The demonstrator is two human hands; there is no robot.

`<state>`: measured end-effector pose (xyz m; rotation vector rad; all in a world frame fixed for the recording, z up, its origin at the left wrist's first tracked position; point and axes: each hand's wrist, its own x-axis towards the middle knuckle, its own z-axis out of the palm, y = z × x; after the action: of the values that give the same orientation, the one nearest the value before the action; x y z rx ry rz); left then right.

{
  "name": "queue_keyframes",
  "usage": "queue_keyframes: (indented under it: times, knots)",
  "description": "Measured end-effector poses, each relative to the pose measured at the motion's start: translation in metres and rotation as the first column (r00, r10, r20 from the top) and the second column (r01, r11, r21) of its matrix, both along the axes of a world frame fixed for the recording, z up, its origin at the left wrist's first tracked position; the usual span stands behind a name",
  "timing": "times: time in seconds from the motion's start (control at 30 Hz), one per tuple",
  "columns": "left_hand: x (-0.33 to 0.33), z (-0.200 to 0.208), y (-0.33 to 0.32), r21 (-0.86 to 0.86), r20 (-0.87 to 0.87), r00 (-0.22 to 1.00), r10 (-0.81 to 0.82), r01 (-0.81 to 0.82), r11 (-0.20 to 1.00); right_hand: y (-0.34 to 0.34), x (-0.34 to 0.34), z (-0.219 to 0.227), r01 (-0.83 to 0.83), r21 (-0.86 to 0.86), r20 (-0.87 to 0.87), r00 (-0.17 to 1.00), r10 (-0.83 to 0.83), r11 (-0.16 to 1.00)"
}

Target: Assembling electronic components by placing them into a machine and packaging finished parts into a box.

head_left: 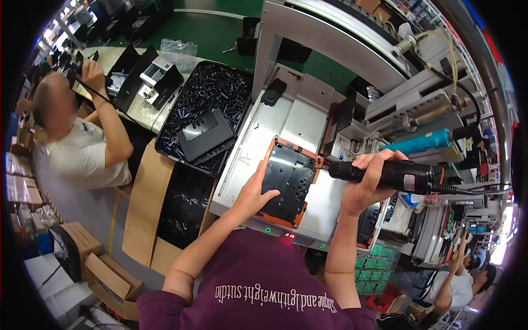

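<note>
My left hand (254,193), spread on the left edge of the black panel (284,179), seems to hold it still in the orange frame (278,218) by the front edge of the white table (325,217), while my right hand (364,184) wraps around the electric screwdriver (408,176).

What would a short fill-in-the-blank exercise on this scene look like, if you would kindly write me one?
1. The right grip holds a ____-coloured cylindrical driver.
2. The flat panel lies on an ____-coloured fixture.
3. The left grip rests at the panel's ____ side in the picture.
4. The co-worker at the far left wears a ____ shirt.

Missing words: black; orange; left; white.
</note>
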<state>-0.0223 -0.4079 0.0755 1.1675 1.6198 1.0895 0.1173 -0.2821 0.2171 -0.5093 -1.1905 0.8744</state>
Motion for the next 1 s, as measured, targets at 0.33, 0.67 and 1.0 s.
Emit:
queue_keyframes:
  times: [0.33,0.67,1.0]
  knots:
    - [0.001,0.003,0.001,0.033,-0.159,0.986,-0.040,0.046,0.998,0.009,-0.001,-0.009,0.078,-0.071,-0.008,0.997,-0.079,0.994]
    - [0.000,-0.004,0.000,0.047,-0.170,0.984,-0.045,0.053,0.997,0.009,-0.008,-0.015,0.045,0.000,0.022,0.999,-0.045,0.999]
    - [-0.001,-0.002,0.001,0.040,-0.165,0.985,-0.042,0.049,0.998,0.014,-0.011,-0.020,0.037,-0.009,0.056,0.998,-0.037,0.999]
